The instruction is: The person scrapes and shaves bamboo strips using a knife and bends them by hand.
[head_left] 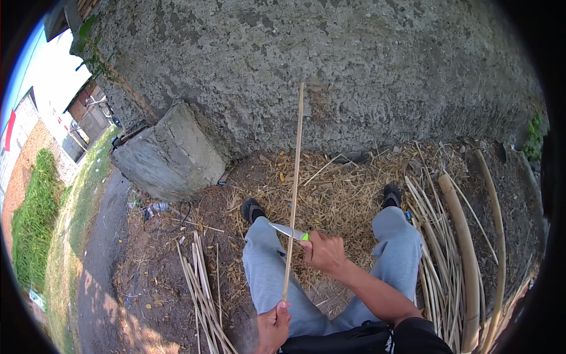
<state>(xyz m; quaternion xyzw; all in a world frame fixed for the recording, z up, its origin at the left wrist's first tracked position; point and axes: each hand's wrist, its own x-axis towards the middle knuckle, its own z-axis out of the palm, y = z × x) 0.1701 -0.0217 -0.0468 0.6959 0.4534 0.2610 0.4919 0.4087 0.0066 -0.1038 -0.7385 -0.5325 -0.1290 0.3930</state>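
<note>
My left hand (273,326) is closed round the lower end of a long, thin bamboo strip (297,159), near my left thigh. The strip points up and away from me, its far tip in front of the rough wall. In my right hand (325,252) is a knife (287,230) with a bright green part at the handle's front. Its blade points left and crosses the strip above my left knee. The fingers of my right hand wrap round the handle and hide most of it.
Bamboo strips (203,295) lie in a pile at my left. Right of my leg lie more strips (433,253) and thick bamboo poles (461,253). Shavings (330,194) cover the soil between my feet. Ahead rises a rough grey wall (354,71), with a concrete block (174,153) at its left.
</note>
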